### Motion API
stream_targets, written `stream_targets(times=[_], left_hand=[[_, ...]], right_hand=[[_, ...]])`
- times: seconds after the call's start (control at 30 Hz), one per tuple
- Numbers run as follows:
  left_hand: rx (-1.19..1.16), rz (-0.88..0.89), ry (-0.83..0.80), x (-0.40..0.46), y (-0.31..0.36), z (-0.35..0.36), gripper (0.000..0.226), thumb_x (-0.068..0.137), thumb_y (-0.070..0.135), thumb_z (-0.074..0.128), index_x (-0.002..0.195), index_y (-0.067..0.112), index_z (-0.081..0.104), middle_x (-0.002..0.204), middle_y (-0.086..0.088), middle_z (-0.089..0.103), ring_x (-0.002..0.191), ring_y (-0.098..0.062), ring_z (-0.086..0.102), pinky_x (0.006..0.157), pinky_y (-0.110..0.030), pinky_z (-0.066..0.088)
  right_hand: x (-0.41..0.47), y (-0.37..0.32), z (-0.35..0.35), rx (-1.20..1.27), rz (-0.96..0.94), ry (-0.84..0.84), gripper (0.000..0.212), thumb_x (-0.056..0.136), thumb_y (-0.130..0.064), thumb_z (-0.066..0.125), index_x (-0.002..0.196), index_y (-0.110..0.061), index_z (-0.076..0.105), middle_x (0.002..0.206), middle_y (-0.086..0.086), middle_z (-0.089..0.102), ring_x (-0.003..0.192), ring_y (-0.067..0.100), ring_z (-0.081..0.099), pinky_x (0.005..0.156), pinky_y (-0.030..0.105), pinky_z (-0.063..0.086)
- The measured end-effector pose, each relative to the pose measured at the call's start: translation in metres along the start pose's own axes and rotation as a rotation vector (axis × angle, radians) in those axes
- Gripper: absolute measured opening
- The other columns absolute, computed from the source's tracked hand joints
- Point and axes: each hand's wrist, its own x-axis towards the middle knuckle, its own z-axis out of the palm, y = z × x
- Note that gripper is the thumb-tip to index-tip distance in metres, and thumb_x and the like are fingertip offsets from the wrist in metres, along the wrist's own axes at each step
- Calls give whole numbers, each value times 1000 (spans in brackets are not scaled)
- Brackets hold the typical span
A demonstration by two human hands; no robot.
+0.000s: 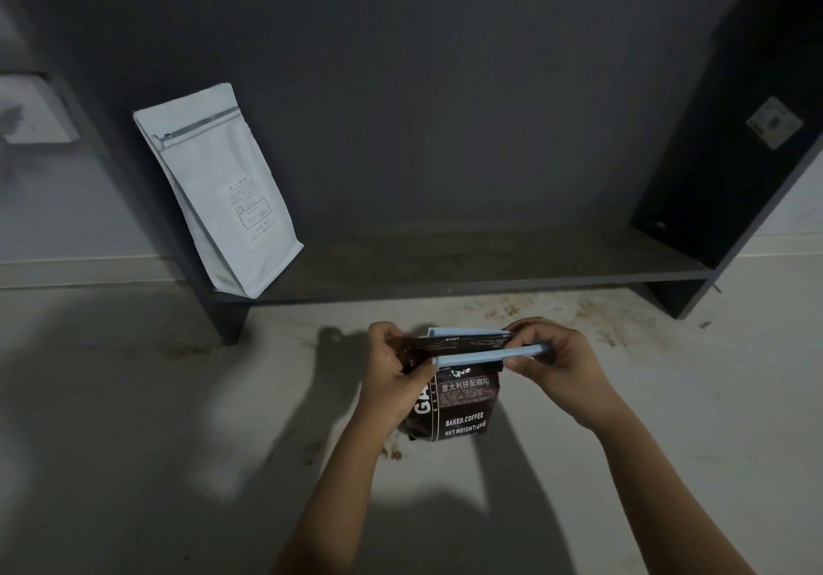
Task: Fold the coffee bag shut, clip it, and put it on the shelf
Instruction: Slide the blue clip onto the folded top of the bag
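A dark brown coffee bag (461, 409) with white lettering stands on the floor below the shelf. Its top is folded over. My left hand (396, 374) pinches the folded top at its left end. A long light-blue clip (481, 354) straddles the fold, one bar behind and one in front. My right hand (550, 358) grips the clip's right end. The dark shelf board (490, 269) lies just beyond the bag, low above the floor.
A white coffee bag (222, 191) leans at the shelf's left end against the upright. The shelf's right side panel (730, 164) rises at the right. Brown stains and crumbs mark the pale floor (133, 418) near the shelf's front edge.
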Motion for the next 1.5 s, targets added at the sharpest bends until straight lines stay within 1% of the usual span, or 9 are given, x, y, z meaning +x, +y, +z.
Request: stream_targets(times=[0.2,0.37,0.57,0.67,0.73,0.87,1.13,1.27,1.5], left_hand=[[128,12,-45,-2,5,3,44,70,-1,72,91,18,39,83,3,55,72,-8,56,64,-18,49],[93,-26,28,-1,0,2,40,66,5,78,89,13,47,79,0,60,69,-3,61,65,-19,51],[-41,36,-105,-1,3,-1,30,67,-3,76,84,15,58,77,1,69,73,-8,68,68,-23,54],[-113,23,-171,-5,7,-6,24,72,19,74,94,21,67,87,5,75,89,-13,69,74,-20,53],[-170,4,-176,-8,8,-9,35,68,41,73,98,24,69,96,7,75,95,-13,68,76,-19,53],[-227,-18,-177,-10,8,-9,56,61,60,71,101,21,67,96,5,75,94,-12,68,74,-17,53],[-301,-37,-178,-11,10,-7,58,54,59,75,92,16,69,84,3,77,82,-9,70,67,-15,53],[-287,-33,-145,-10,9,-7,60,51,63,75,87,16,70,80,3,76,79,-10,71,65,-15,53],[-250,4,-102,-10,9,-5,58,51,66,72,81,17,70,74,5,76,72,-6,70,61,-13,52]], right_hand=[[6,-2,13,39,36,-91,32,68,-7,69,80,-18,42,91,14,63,82,25,62,73,42,52],[8,-7,27,-95,4,-55,31,68,-12,70,82,-24,44,90,17,66,83,32,65,75,50,54],[10,0,28,-91,29,34,32,66,-11,71,76,-26,45,72,4,55,67,21,53,65,48,48],[11,2,27,-72,52,32,29,65,-15,70,77,-23,45,75,8,53,69,25,52,67,57,49],[12,3,26,-67,60,32,29,65,-16,70,77,-22,44,77,11,53,71,27,53,68,60,49],[12,2,27,-61,62,29,30,65,-16,70,72,-29,44,76,9,55,70,25,54,67,57,50],[12,3,25,-32,54,18,31,66,-13,70,72,-28,44,78,13,54,73,28,54,68,58,50],[12,4,25,-13,49,13,35,72,0,69,74,-24,44,75,8,56,70,23,57,67,51,50],[13,3,26,-30,49,22,32,67,-10,70,71,-28,44,77,13,54,70,26,53,64,45,48]])
